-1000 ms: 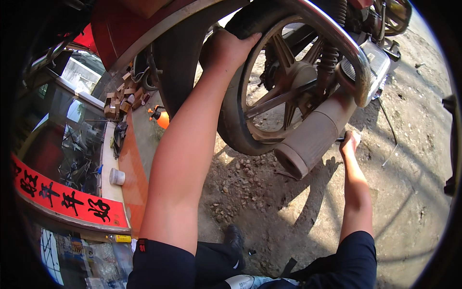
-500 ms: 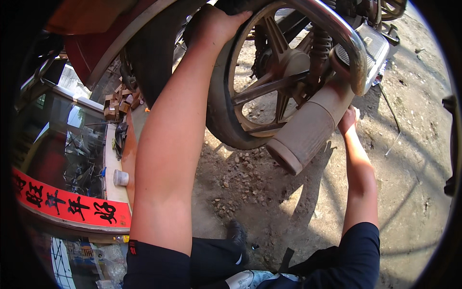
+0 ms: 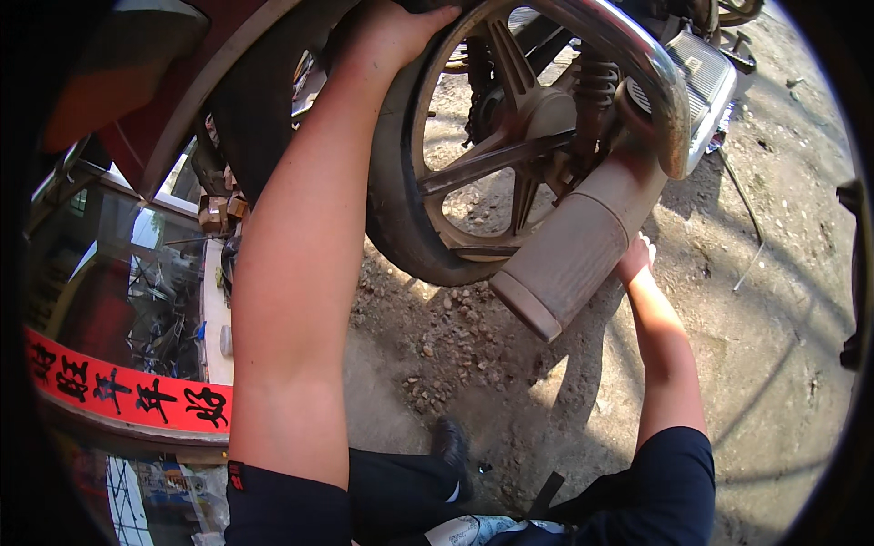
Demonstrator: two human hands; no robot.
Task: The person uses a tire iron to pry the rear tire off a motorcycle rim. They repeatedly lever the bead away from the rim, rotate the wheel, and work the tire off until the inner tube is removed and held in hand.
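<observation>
The rear wheel (image 3: 533,118) of a motorcycle, with spokes and a black tyre (image 3: 396,209), fills the upper middle. My left hand (image 3: 401,32) grips the top of that tyre, thumb reaching toward the rim. My right hand (image 3: 635,255) is curled low behind the dusty exhaust muffler (image 3: 569,255); what it holds is hidden. A curved chrome bar (image 3: 674,136), a coil shock (image 3: 596,82) and a silver ridged step (image 3: 706,86) sit right of the wheel.
Stony, dirty ground (image 3: 746,382) lies beneath, with a thin rod (image 3: 744,205). At left are a glass shopfront (image 3: 109,264), a red banner with black characters (image 3: 137,400) and small cardboard boxes (image 3: 214,214). My shoe (image 3: 451,446) is below the wheel.
The wheel, muffler and my left hand sit further left and higher in view. My right hand has moved up and left behind the muffler, which now hides more of it.
</observation>
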